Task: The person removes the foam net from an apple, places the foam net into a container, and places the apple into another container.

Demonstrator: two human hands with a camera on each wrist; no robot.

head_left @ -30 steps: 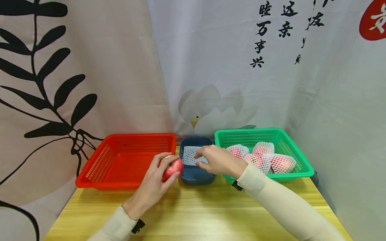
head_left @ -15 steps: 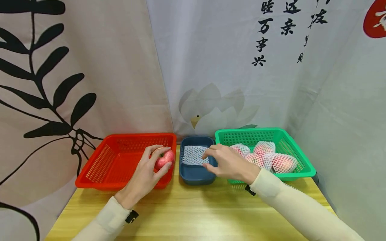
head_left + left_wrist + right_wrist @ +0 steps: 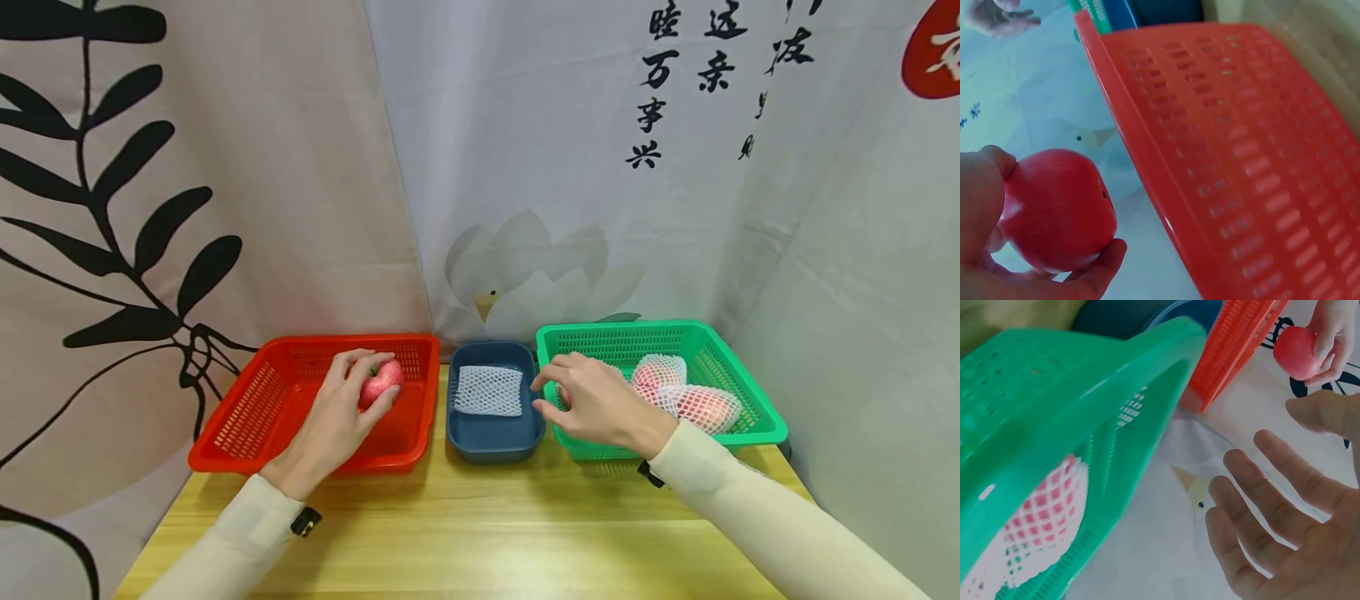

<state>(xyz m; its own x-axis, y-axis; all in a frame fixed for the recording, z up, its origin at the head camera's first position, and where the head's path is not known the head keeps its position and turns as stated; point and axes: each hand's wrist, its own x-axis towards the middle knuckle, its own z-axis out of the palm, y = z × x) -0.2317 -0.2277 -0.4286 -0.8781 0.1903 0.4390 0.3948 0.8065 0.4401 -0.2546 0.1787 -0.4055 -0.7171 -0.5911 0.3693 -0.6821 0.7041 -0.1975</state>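
Note:
My left hand [image 3: 330,421] grips a bare red apple [image 3: 382,382] between thumb and fingers, over the red basket [image 3: 225,446]. In the left wrist view the apple [image 3: 1060,209] shows beside the basket's rim [image 3: 1166,219]. Relaxed and holding nothing, my right hand [image 3: 600,400] hovers over the left side of the green basket [image 3: 738,357]. Its spread fingers [image 3: 1272,506] show in the right wrist view. Several apples in white foam nets [image 3: 705,407] lie in the green basket, partly hidden behind this hand.
Between the baskets stands a dark blue tray [image 3: 495,440] with a flat white foam net [image 3: 489,390] in it. All of them rest on a wooden table [image 3: 480,525]. A printed cloth [image 3: 525,125] hangs behind.
My left hand has carried the apple leftward from near the blue tray to above the red basket. My right hand has moved right, from over the foam net to the green basket.

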